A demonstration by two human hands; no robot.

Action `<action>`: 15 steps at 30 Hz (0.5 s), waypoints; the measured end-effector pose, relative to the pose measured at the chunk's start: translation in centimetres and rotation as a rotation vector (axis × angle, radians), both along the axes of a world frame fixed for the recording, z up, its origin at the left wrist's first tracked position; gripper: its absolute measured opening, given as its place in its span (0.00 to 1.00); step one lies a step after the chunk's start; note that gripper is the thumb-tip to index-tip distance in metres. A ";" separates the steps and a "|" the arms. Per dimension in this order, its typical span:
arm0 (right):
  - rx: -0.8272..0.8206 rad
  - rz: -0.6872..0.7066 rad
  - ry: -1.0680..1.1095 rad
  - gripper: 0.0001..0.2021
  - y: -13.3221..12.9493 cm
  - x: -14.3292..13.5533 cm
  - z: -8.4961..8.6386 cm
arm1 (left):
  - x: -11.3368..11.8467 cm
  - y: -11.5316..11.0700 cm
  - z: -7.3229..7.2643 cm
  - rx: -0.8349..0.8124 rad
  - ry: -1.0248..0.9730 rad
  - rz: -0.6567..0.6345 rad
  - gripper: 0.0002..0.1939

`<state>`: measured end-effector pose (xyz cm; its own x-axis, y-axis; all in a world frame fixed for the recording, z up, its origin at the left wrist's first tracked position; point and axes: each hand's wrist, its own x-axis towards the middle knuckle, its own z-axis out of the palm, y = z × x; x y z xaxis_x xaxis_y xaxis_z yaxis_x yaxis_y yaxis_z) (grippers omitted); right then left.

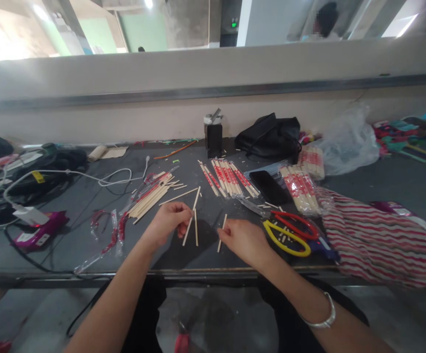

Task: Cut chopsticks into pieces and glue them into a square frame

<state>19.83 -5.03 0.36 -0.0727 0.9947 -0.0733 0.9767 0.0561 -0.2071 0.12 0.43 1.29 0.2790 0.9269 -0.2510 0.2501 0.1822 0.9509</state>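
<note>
My left hand pinches two thin wooden sticks that meet near the fingertips and spread apart below, like a narrow A. My right hand is closed on a single short wooden stick, held nearly upright between thumb and fingers. Both hands are over the dark table, a small gap between them. Beyond the left hand lies a loose pile of chopsticks with some cut pieces. Paper-banded chopsticks are spread past the hands. Scissors with red and yellow handles rest beside my right hand.
A phone, wrapped chopstick packs and a striped cloth lie to the right. Farther back stand a black box and a black bag. White cable and torn wrappers lie left.
</note>
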 end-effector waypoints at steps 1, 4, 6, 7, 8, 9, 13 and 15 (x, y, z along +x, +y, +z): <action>0.006 -0.003 0.002 0.15 0.0 0.1 0.0 | 0.2 -0.1 0.0 -0.019 -0.051 -0.001 0.07; 0.015 -0.012 0.011 0.15 0.1 0.4 0.0 | 0.4 0.0 -0.2 -0.005 -0.036 0.042 0.06; 0.003 -0.019 0.018 0.16 0.2 0.5 -0.1 | 0.1 0.4 -0.6 0.061 0.064 0.098 0.06; -0.009 -0.026 0.017 0.16 0.3 0.5 -0.1 | -0.2 0.6 -0.9 0.085 0.122 0.114 0.06; -0.024 -0.033 0.014 0.15 0.4 0.4 -0.2 | -0.4 0.8 -1.1 0.100 0.180 0.121 0.06; -0.036 -0.036 0.011 0.15 0.5 0.3 -0.2 | -0.6 1.1 -1.3 0.106 0.236 0.120 0.06; -0.038 -0.021 0.008 0.12 0.8 -0.8 -0.4 | -1.1 1.5 -1.7 0.116 0.440 0.138 0.05; -0.025 -0.005 0.013 0.13 1.0 -1.7 -0.6 | -0.9 1.5 -1.7 0.113 0.474 0.148 0.05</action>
<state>18.16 -4.02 -0.22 -0.0688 0.9929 -0.0969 0.9741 0.0459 -0.2213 -0.82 1.94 -0.37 0.0220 0.9765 -0.2144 0.6384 0.1513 0.7546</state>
